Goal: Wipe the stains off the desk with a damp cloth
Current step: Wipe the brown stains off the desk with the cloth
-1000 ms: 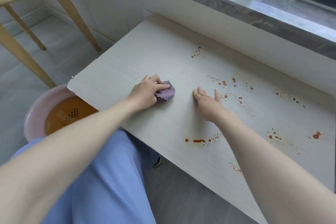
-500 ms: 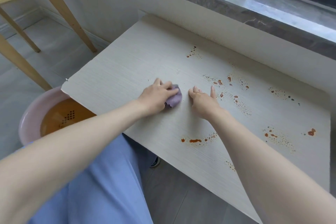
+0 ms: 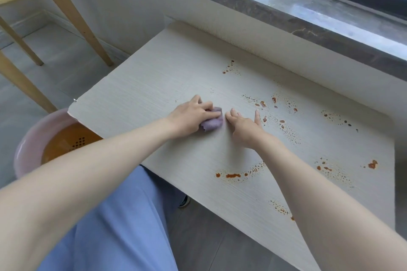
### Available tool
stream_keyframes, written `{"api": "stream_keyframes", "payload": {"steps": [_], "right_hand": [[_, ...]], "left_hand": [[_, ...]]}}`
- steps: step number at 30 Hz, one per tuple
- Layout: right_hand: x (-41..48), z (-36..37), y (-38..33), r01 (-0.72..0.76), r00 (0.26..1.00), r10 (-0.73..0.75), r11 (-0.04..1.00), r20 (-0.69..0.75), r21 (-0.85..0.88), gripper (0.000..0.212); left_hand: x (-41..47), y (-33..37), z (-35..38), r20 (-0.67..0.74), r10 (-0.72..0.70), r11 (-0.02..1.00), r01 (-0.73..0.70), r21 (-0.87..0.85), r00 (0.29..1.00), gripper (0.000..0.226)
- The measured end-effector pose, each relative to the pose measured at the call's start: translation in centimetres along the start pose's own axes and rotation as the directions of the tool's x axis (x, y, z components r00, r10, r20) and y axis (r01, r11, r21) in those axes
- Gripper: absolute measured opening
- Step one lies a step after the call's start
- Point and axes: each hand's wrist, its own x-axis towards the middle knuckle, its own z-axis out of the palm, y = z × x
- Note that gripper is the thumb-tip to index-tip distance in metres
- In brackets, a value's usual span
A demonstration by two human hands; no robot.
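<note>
Purple cloth (image 3: 211,121) is gripped bunched under left hand (image 3: 191,116) mid-desk (image 3: 136,94); right hand (image 3: 244,126) is laid flat, fingers straight, bracing. Stains (image 3: 275,114) just right are best taken with firm overlapping strokes, cloth refolded once soiled.

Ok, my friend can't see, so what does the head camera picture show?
A person's left hand presses a purple cloth on a pale desk, while the right hand rests flat beside it. Orange-brown stains dot the desk's right side; a pink basin sits on the floor below.
</note>
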Motion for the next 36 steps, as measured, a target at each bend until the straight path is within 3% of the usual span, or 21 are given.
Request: {"api": "stream_keyframes", "payload": {"steps": [4,6,9,10,14,16,20,24,26,30,31,34,36], "right_hand": [[0.1,0.1,-0.2,-0.006,1.000,0.006,1.000,0.004,-0.020,0.073],[0.2,0.2,-0.2,-0.002,1.000,0.002,1.000,-0.003,-0.031,0.072],[0.1,0.2,-0.2,0.002,1.000,-0.002,1.000,-0.014,-0.013,0.073],[0.0,0.2,-0.3,0.004,1.000,-0.004,1.000,-0.014,-0.006,0.073],[-0.2,0.4,-0.5,0.009,1.000,-0.008,1.000,-0.011,0.023,0.068],[0.0,0.5,-0.4,0.012,1.000,-0.012,1.000,-0.017,0.022,0.064],[0.3,0.6,-0.3,0.035,0.999,-0.035,0.995,-0.004,0.092,0.093],[0.2,0.8,-0.5,0.040,0.999,-0.036,0.995,-0.040,0.090,0.104],[0.2,0.8,-1.0,0.026,0.997,-0.023,0.999,-0.079,0.031,0.100],[0.7,0.6,-2.2,-0.024,0.981,0.004,0.995,-0.195,-0.101,0.074],[0.8,0.3,-2.1,-0.022,0.974,-0.003,0.994,-0.227,-0.106,0.066],[1.3,-0.9,-0.9,-0.035,0.943,0.022,0.999,-0.332,-0.034,0.052],[1.8,-1.3,0.2,-0.064,0.920,0.068,0.998,-0.385,0.024,0.056]], "left_hand": [[2.0,0.6,-1.1,-0.015,-0.259,0.964,0.257,-0.071,0.966,0.035],[1.9,1.5,-0.8,-0.009,-0.193,0.981,0.193,0.002,0.981,0.039],[0.7,0.2,0.1,-0.010,0.012,0.996,-0.011,0.091,1.000,0.059],[0.8,-0.8,0.2,-0.015,0.013,0.996,-0.011,0.093,1.000,0.061],[3.2,-0.2,-0.8,-0.039,-0.297,0.954,0.295,-0.049,0.954,0.042],[3.8,1.2,-0.7,-0.041,-0.291,0.957,0.290,-0.025,0.956,0.039],[2.6,-0.7,0.3,-0.041,-0.060,0.998,0.061,0.035,0.997,0.058],[4.1,-1.2,-0.3,-0.074,-0.314,0.949,0.310,-0.062,0.947,0.047],[4.6,0.2,-0.4,-0.060,-0.319,0.947,0.318,-0.039,0.946,0.045],[3.0,-1.1,0.3,-0.055,-0.057,0.998,0.059,0.021,0.997,0.054],[3.0,-2.1,0.3,-0.054,-0.049,0.998,0.050,0.024,0.997,0.055],[4.0,-2.4,-0.3,-0.086,-0.267,0.963,0.263,-0.060,0.960,0.044],[4.6,-0.9,-0.5,-0.089,-0.324,0.946,0.323,-0.032,0.942,0.042]]}}
